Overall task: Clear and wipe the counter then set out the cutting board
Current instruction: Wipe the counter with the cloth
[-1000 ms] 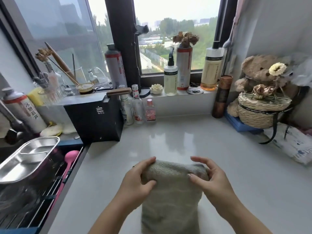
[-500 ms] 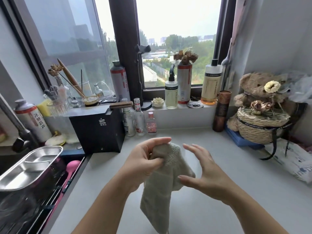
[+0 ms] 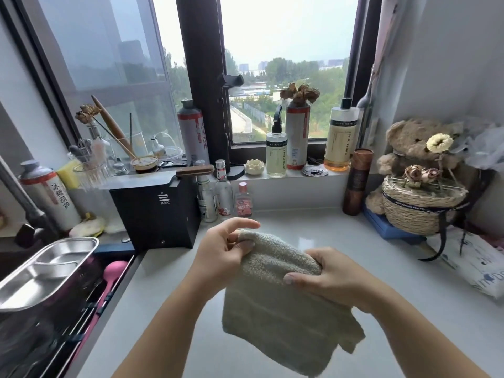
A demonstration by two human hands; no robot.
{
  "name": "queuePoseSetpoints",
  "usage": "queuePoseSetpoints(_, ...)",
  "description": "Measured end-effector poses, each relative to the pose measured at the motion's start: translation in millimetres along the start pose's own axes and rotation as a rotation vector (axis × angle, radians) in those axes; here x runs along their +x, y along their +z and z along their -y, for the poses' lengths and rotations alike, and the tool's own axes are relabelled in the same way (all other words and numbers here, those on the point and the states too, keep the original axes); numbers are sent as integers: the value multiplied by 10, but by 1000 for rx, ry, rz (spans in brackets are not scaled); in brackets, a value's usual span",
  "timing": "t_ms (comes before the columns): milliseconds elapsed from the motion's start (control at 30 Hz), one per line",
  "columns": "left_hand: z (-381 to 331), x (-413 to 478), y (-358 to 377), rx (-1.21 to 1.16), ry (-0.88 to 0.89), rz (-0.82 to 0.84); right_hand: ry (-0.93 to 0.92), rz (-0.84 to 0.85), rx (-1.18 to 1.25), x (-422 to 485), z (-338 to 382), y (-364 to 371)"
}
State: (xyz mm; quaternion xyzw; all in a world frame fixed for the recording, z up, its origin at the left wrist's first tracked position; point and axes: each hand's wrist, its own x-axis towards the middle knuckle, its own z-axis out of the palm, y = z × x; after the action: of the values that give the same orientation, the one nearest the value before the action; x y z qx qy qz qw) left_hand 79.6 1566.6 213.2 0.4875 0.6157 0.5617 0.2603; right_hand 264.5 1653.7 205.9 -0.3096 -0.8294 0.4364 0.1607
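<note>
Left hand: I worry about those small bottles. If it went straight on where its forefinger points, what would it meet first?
Likely not the bottles. The left hand points rightward over bare counter; the brown tube seems first in line, though depth is unclear.

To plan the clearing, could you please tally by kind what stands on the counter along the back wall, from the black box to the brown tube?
Black box: 1
Small bottles: 3
Brown tube: 1
Total: 5
</note>
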Motion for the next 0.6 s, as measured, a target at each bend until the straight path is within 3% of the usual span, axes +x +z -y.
queuePoseSetpoints(67,32,36,2,-45,-20,-17,-39,-38,-125,-20,0,-43)
queuePoseSetpoints(133,100,53,58,-47,-28,-60,4,-17,-60,-48,-66,-87)
queuePoseSetpoints(233,368,25,185,130,-90,-157,277,-48,145,-39,-393,-86)
queuePoseSetpoints(300,632,-79,252,248,-183,-144,518,-116,-225,-48,-738,-7)
queuePoseSetpoints(367,892,-244,299,314,-236,-121,613,-170,-457,-102,-1015,162)
queuePoseSetpoints(433,1115,-429,349,375,-266,-113,542,-156,-457,-121,-1205,374)
queuePoseSetpoints(600,1461,-782,365,622,-296,-115,328,30,-718,-26,-1446,847)
